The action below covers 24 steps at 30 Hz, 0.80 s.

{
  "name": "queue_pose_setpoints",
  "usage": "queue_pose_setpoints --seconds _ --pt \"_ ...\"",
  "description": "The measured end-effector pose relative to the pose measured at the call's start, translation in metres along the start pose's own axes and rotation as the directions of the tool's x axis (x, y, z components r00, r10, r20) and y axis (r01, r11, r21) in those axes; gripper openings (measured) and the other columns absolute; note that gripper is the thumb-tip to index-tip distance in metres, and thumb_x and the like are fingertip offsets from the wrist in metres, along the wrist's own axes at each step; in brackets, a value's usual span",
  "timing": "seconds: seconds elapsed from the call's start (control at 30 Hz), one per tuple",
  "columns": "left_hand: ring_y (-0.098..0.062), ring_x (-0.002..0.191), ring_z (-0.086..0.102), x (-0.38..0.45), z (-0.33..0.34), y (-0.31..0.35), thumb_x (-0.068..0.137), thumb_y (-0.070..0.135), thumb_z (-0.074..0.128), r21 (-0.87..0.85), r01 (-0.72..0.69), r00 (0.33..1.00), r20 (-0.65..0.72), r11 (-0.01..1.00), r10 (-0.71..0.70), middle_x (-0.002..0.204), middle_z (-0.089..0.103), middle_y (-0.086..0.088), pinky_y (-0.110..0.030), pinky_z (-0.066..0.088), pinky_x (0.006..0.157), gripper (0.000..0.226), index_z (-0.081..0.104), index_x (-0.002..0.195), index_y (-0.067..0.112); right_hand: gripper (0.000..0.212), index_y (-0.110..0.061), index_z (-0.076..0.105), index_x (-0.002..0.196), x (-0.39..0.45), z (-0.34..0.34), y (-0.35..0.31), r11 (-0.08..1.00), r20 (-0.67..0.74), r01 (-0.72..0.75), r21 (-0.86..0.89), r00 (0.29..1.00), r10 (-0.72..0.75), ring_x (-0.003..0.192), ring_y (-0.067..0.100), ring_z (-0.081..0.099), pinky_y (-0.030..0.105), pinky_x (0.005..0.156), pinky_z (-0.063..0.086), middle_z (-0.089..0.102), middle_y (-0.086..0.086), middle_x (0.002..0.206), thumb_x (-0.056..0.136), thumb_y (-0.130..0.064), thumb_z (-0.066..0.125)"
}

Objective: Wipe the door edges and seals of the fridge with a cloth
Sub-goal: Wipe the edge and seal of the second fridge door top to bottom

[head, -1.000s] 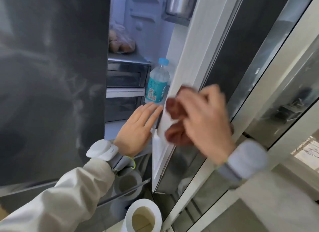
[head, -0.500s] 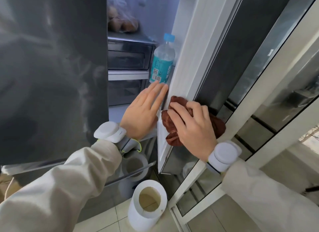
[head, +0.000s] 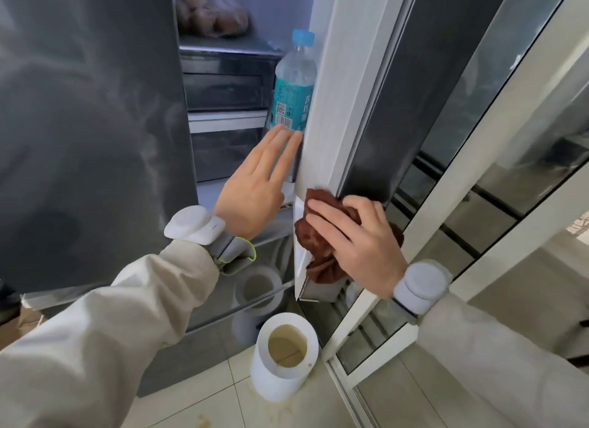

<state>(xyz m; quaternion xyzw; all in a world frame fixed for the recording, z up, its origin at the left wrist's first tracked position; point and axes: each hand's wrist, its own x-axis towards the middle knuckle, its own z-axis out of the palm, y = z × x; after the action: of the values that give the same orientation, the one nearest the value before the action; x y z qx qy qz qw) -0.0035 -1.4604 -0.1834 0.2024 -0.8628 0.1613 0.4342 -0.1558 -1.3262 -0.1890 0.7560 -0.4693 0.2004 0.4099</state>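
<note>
The right fridge door (head: 376, 134) stands ajar, its white edge and seal (head: 328, 115) facing me. My right hand (head: 357, 243) presses a crumpled reddish-brown cloth (head: 318, 236) against the lower end of that edge, close to the door's bottom corner, fingers spread over the cloth. With straight fingers my left hand (head: 258, 182) lies flat against the inner side of the door, just left of the white edge. Part of the cloth is hidden under my right hand.
The left fridge door (head: 89, 134) is dark and glossy. A water bottle (head: 294, 86) with a teal label stands in the door shelf above my left hand. Drawers (head: 223, 93) and bagged food (head: 210, 16) sit inside. A white cylinder (head: 283, 357) stands on the tiled floor below. Glass sliding doors (head: 497, 147) are at right.
My right hand has slid the cloth down the white door edge to its lower end. My left hand stayed flat against the door's inner side.
</note>
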Motion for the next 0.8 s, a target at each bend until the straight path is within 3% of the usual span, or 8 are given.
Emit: queue_pose_setpoints --seconds 0.17,0.3,0.4,0.5,0.57,0.67,0.8 --pt "-0.037 0.131 0.026 0.000 -0.001 -0.002 0.076 -0.006 0.029 -0.015 -0.003 1.000 -0.017 1.000 0.003 0.134 0.042 -0.030 -0.030 0.009 0.116 0.059 0.031 0.135 -0.009 0.024 -0.011 0.071 0.102 -0.007 0.010 -0.004 0.996 -0.017 0.034 -0.085 0.999 -0.035 0.097 0.028 0.046 0.038 0.076 0.039 0.066 0.007 0.117 0.094 -0.007 0.049" --pt "-0.037 0.130 0.026 0.000 0.001 -0.003 0.075 -0.009 0.028 -0.005 0.010 1.000 -0.027 1.000 -0.011 0.134 0.042 -0.030 -0.033 0.013 0.115 0.060 0.032 0.134 -0.010 0.040 -0.013 0.072 0.098 -0.039 0.042 -0.027 0.994 0.042 0.102 -0.039 0.994 -0.101 0.100 0.027 0.047 0.036 0.079 0.037 0.067 0.006 0.115 0.100 -0.009 0.032" --pt "-0.038 0.130 0.025 -0.001 0.001 -0.005 0.073 -0.008 0.031 0.021 0.026 0.999 -0.026 0.999 -0.025 0.134 0.041 -0.031 -0.037 0.016 0.114 0.061 0.030 0.135 -0.011 0.048 -0.019 0.073 0.092 -0.075 0.072 -0.050 0.983 0.160 0.177 -0.052 0.973 -0.166 0.102 0.023 0.046 0.033 0.082 0.036 0.068 0.001 0.114 0.099 -0.008 0.026" --pt "-0.039 0.130 0.026 -0.001 -0.002 -0.006 0.071 -0.007 0.031 0.018 0.039 0.999 -0.012 0.999 -0.039 0.133 0.041 -0.032 -0.041 0.027 0.109 0.062 0.031 0.133 -0.013 0.053 -0.021 0.073 0.086 -0.083 0.086 -0.065 0.988 0.209 0.153 -0.035 0.967 -0.143 0.102 0.022 0.047 0.032 0.081 0.036 0.069 -0.002 0.111 0.098 -0.006 0.023" --pt "-0.037 0.131 0.025 -0.002 -0.004 -0.006 0.071 -0.007 0.034 0.005 0.066 0.998 0.009 0.998 -0.066 0.135 0.040 -0.032 -0.043 0.035 0.104 0.063 0.031 0.134 -0.013 0.055 -0.020 0.073 0.085 -0.073 0.079 -0.065 0.992 0.169 0.128 0.000 0.977 -0.127 0.098 0.023 0.050 0.033 0.080 0.037 0.069 -0.001 0.108 0.099 -0.005 0.022" --pt "-0.034 0.136 0.018 -0.004 -0.010 -0.010 0.077 0.003 0.044 -0.050 0.122 0.990 0.075 0.991 -0.118 0.140 0.035 -0.029 -0.032 0.024 0.111 0.065 0.027 0.138 -0.011 0.043 -0.015 0.072 0.093 -0.047 0.058 -0.052 0.997 0.059 0.068 0.043 0.996 -0.070 0.095 0.026 0.049 0.035 0.077 0.038 0.068 0.003 0.111 0.099 -0.006 0.031" --pt "-0.029 0.140 0.007 -0.002 -0.020 -0.003 0.088 0.037 0.039 -0.174 0.170 0.974 0.181 0.970 -0.138 0.147 0.024 -0.027 -0.024 0.003 0.116 0.074 0.019 0.141 -0.011 0.028 -0.013 0.072 0.090 -0.037 0.059 -0.049 0.999 -0.028 0.028 0.026 0.999 -0.027 0.095 0.028 0.048 0.035 0.074 0.037 0.068 0.006 0.111 0.094 -0.007 0.044"
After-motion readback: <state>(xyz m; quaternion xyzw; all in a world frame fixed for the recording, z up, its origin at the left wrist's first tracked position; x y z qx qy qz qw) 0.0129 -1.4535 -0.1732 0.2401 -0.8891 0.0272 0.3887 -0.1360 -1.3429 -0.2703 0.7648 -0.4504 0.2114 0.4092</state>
